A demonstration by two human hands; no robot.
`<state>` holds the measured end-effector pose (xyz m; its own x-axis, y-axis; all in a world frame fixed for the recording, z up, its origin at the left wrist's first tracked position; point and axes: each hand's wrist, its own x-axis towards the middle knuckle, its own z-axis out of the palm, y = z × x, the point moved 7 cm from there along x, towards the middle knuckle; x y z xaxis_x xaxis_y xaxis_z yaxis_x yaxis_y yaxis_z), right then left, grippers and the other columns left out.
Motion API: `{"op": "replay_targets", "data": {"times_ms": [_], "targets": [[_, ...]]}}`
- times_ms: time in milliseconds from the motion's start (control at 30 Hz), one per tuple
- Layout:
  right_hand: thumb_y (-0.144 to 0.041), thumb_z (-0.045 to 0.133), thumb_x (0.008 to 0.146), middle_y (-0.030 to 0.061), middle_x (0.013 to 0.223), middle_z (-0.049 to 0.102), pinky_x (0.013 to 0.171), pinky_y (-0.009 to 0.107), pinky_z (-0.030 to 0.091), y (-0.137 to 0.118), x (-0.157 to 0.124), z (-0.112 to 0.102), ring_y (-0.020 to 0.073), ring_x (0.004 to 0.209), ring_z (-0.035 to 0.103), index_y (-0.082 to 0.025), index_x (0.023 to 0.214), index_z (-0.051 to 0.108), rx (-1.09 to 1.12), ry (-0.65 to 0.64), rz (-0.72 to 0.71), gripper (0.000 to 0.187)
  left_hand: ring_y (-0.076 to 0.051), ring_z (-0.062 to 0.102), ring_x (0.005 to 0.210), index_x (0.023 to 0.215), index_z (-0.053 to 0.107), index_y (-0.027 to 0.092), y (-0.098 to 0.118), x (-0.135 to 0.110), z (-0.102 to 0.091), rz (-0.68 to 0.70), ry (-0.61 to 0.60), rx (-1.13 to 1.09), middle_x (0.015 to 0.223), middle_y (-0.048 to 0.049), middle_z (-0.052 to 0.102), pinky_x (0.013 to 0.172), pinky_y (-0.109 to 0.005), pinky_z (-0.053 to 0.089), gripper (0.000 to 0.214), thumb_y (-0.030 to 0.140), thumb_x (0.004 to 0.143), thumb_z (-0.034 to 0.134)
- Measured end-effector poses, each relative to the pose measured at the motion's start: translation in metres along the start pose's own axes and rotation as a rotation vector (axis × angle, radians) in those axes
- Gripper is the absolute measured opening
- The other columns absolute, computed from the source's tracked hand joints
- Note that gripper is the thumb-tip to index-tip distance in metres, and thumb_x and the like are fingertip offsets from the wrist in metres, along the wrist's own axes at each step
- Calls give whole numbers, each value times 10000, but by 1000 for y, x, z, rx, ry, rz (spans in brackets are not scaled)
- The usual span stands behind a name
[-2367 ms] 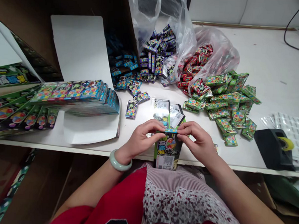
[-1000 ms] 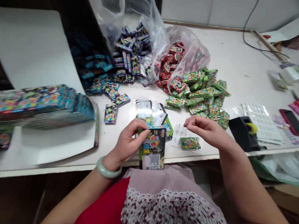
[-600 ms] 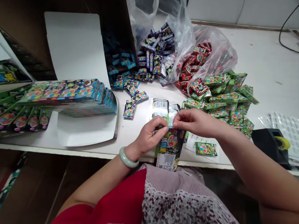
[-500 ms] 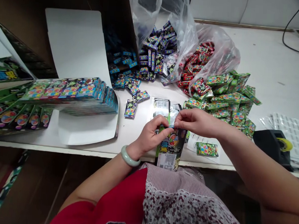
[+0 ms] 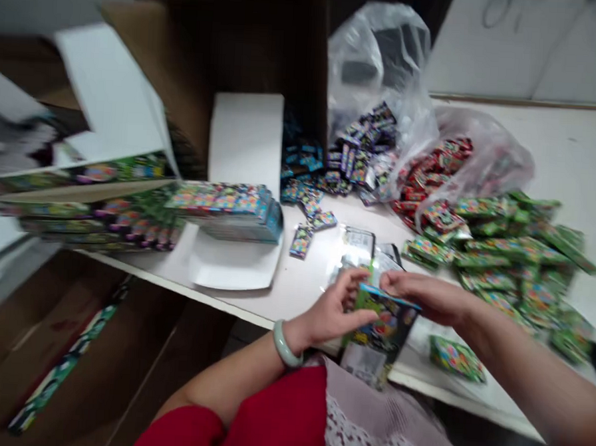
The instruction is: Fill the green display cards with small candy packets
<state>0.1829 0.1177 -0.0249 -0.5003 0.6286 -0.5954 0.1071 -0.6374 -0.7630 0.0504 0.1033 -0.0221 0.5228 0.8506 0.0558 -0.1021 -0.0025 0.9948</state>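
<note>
My left hand (image 5: 336, 306) grips the left side of a green-and-black printed cardboard box (image 5: 379, 337), and my right hand (image 5: 426, 297) presses its fingertips on the box's blue-edged top. The box is tilted, with its lower end at the table's front edge. A jade bangle (image 5: 286, 344) circles my left wrist. To the right, a small green packet (image 5: 457, 359) lies apart from both hands. Behind my hands are a few dark foil sachets (image 5: 359, 247). The frame is somewhat blurred.
Loose green packets (image 5: 515, 274), red packets (image 5: 430, 180) and blue-purple packets (image 5: 361, 156) are heaped on the white table (image 5: 304, 290), with clear plastic bags (image 5: 379, 61) behind. Stacked boxes (image 5: 228, 213) stand on a white card (image 5: 233, 273) at left.
The whole view has swung and tilted. The box now leans more, with its blue-edged top showing, and both hands are at that top. The small green packet has stayed on the table.
</note>
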Motion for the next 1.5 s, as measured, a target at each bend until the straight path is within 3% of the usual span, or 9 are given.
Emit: {"op": "replay_targets", "data": {"times_ms": [133, 333, 433, 667, 867, 1033, 1167, 1333, 1500], "targets": [[-452, 653, 731, 38, 733, 608, 603, 306, 467, -2, -8, -3, 189, 661, 570, -224, 780, 638, -75, 26, -45, 234, -190, 640, 840, 1086, 598, 163, 11, -24, -17, -31, 7, -50, 955, -95, 656, 776, -319, 528, 417, 454, 800, 684], [-634, 672, 636, 127, 977, 679, 839, 463, 493, -32, -7, -36, 333, 949, 608, -284, 858, 695, -381, 430, -326, 415, -203, 635, 985, 1212, 563, 261, 157, -66, -137, 572, 670, 715, 1107, -65, 661, 900, -363, 517, 321, 268, 893, 593], [-614, 641, 679, 93, 880, 699, 813, 448, 501, -24, 10, -17, 312, 870, 630, -279, 812, 685, -511, 387, -369, 364, -230, 586, 1123, 1200, 585, 227, 189, -60, -182, 659, 711, 1153, 1180, -83, 646, 1003, -426, 458, 299, 217, 906, 532], [-495, 547, 828, 60, 862, 699, 746, 389, 510, -15, 51, 34, 258, 811, 649, -254, 848, 650, -666, 163, -440, 263, -246, 558, 1151, 1201, 617, 207, 137, -38, -238, 471, 571, 1534, 1177, -115, 651, 1011, -471, 424, 356, 151, 908, 423], [-522, 551, 800, 132, 1173, 646, 919, 416, 479, -115, 119, 82, 272, 1074, 607, -202, 1106, 591, -455, 286, -586, 445, -261, 497, 1213, 1261, 580, 206, 126, -38, -238, 321, 380, 1459, 1282, -99, 605, 1089, -497, 299, 390, 201, 885, 478], [-612, 637, 701, 248, 1393, 464, 997, 498, 419, -168, 189, 126, 350, 1254, 487, -126, 1370, 409, -413, 399, -475, 857, -278, 381, 1314, 1247, 565, 139, 158, -48, -324, 53, 848, 931, 1362, -131, 528, 1118, -431, 249, 471, 368, 836, 572], [-592, 721, 615, 235, 1397, 465, 1052, 495, 371, -167, 206, 139, 375, 1291, 450, -131, 1398, 395, -454, 371, -442, 965, -341, 577, 1074, 967, 684, 87, 138, -53, -375, -185, 834, 677, 1078, -158, 683, 944, -451, 422, 504, 530, 731, 648], [-586, 668, 694, 220, 1471, 384, 1107, 492, 305, -150, 199, 143, 369, 1344, 391, -127, 1497, 222, -553, 375, -365, 1027, -277, 658, 879, 954, 698, 98, 98, -66, -376, -234, 730, 415, 955, -128, 726, 752, -366, 509, 599, 635, 695, 649], [-570, 626, 753, 205, 1541, 245, 1142, 479, 254, -133, 175, 158, 333, 1416, 265, -122, 1510, 135, -683, 364, -580, 1008, -275, 591, 1116, 1203, 601, 144, 76, -101, -358, -88, 770, 275, 1229, -120, 642, 928, -359, 472, 603, 565, 774, 632]]}}
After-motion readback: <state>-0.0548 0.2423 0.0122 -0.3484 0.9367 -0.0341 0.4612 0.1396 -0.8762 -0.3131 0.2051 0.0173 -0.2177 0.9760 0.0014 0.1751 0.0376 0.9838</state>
